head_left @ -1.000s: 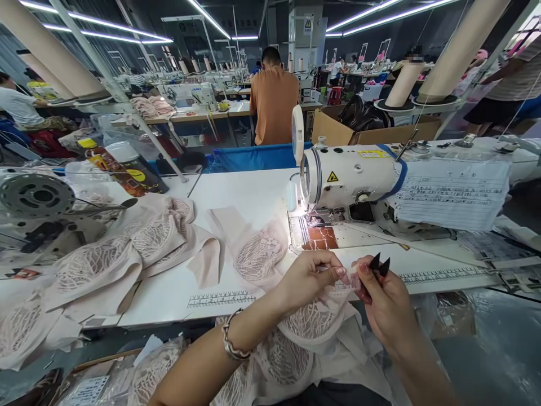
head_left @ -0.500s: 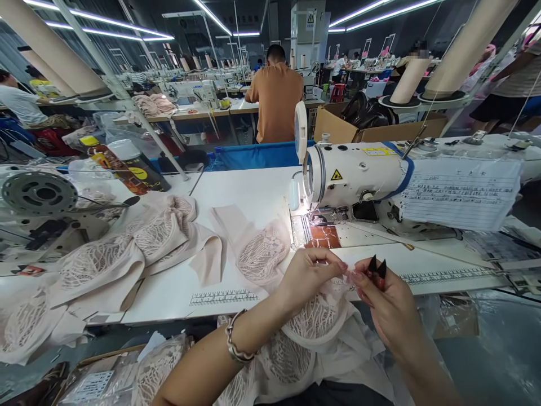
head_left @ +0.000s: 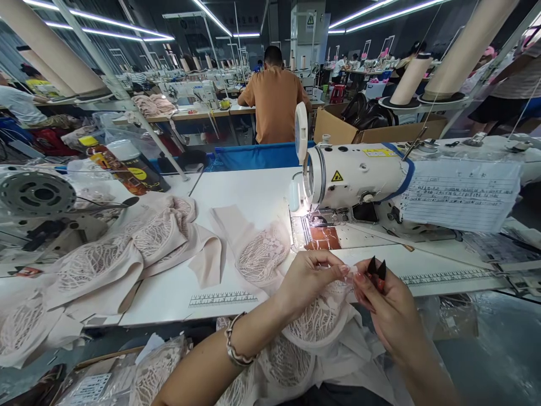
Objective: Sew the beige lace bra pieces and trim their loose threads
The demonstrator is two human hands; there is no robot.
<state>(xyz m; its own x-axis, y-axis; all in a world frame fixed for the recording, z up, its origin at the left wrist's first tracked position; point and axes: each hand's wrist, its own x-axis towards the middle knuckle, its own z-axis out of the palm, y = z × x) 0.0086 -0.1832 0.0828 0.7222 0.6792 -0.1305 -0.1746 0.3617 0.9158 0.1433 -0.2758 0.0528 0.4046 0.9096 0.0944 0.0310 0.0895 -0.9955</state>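
My left hand pinches the upper edge of a beige lace bra, whose cups hang over the table's front edge towards my lap. Tucked in my right hand are thread snips, black blades pointing up and a bit of red showing below them. The thumb and fingertips of that hand also meet at the bra's edge, close to my left fingertips. Another lace cup lies flat on the table, left of the needle area. Just behind my hands stands a white sewing machine with its lamp lit.
More beige lace bras are piled on the left of the white table. Bottles lean behind them near a thread stand pole. A cardboard box with a black bag is beyond the machine. A person in a brown shirt sits ahead.
My hands have shifted very slightly and still pinch the bra's edge together. The person ahead has moved their arms a little outward.
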